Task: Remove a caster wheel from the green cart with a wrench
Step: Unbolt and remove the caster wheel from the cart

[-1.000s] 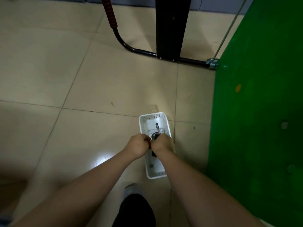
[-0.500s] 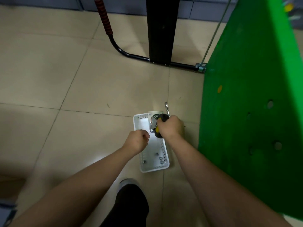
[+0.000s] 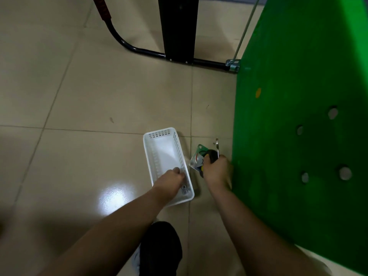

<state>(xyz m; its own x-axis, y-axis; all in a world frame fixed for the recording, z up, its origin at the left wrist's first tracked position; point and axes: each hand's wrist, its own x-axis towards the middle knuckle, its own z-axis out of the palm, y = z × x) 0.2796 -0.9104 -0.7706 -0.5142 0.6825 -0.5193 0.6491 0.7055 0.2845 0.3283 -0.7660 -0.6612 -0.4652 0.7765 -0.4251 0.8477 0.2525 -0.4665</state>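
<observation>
The right hand (image 3: 217, 172) is gripping a detached caster wheel (image 3: 205, 159), its fingers curled around the black rubber wheel, which carries a yellow mark near the thumb. The caster's flat, shiny metal mounting plate (image 3: 196, 159), roughly square with rounded corners, is tilting toward the left. A slim silver wrench (image 3: 217, 146) is sticking up past the same hand's knuckles; whether the fingers are clamping it together with the caster cannot be told. The caster is sitting low above the floor, between the white plastic basket (image 3: 159, 134) and the green cart (image 3: 298, 116), just beside both.

The green cart is standing on edge at the right, its smooth, matte green panel showing four round bolt holes (image 3: 332, 112) in a square pattern and a small orange dot (image 3: 258, 92).

The left hand (image 3: 169, 184) is reaching into the near end of the basket, fingers bent downward; whether they are pinching anything is hidden. The basket is rectangular, with perforated walls and a smooth floor, and small metal nuts (image 3: 184, 189) are lying just beside the fingertips.

The glossy beige floor tiles (image 3: 89, 96) are reflecting a bright light patch. A black tubular cart handle (image 3: 139, 49) with a red ribbed grip is lying on the floor, crossed by a black upright post (image 3: 177, 26). A black shoe (image 3: 161, 250) is showing at the bottom.
</observation>
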